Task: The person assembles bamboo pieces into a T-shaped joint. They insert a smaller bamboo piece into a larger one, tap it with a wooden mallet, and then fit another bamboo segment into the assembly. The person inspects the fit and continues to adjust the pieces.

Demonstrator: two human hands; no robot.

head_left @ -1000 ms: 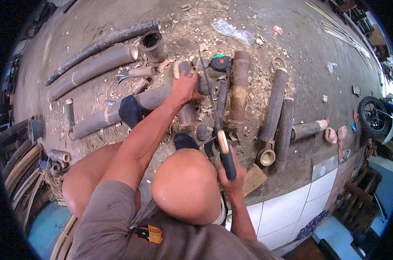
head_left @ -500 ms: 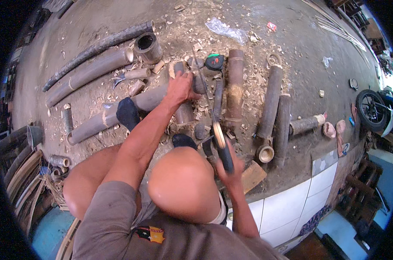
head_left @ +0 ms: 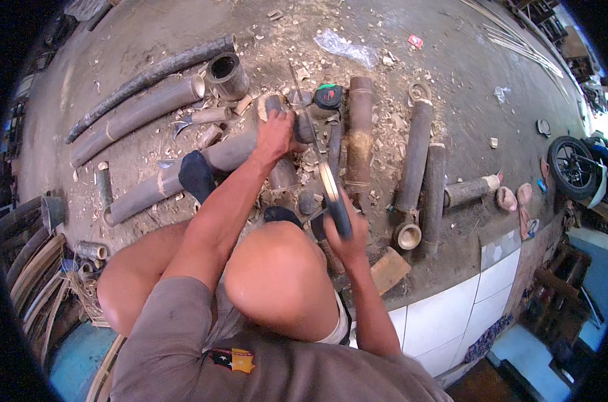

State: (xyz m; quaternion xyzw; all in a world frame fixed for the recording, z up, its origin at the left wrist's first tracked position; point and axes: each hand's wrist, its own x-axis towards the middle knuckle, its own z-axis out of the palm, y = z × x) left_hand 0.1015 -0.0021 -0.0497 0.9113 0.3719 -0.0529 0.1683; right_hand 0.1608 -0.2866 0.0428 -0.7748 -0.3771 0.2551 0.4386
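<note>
A long grey-brown bamboo pole (head_left: 234, 153) lies slantwise in front of me, its far end resting across a shorter bamboo piece (head_left: 284, 175). My left hand (head_left: 277, 137) is closed over the pole near that end. My foot in a dark sock (head_left: 197, 175) rests on the pole further left. In my right hand (head_left: 349, 234), closed round its black and tan handle, is a hand saw (head_left: 332, 191). Its thin blade points away from me and crosses the pole just right of my left hand. How deep the blade sits in the bamboo, I cannot tell.
Beyond the blade lies a black and green tape measure (head_left: 328, 96). An upright bamboo section (head_left: 360, 134) and other cut lengths (head_left: 414, 157) are to the right. A curved-blade tool (head_left: 200, 117) lies far left of my hand. Wood chips cover the floor.
My right hand has pushed the saw forward, away from me and slightly left, along the cut line. My left hand and the pole stay put.
</note>
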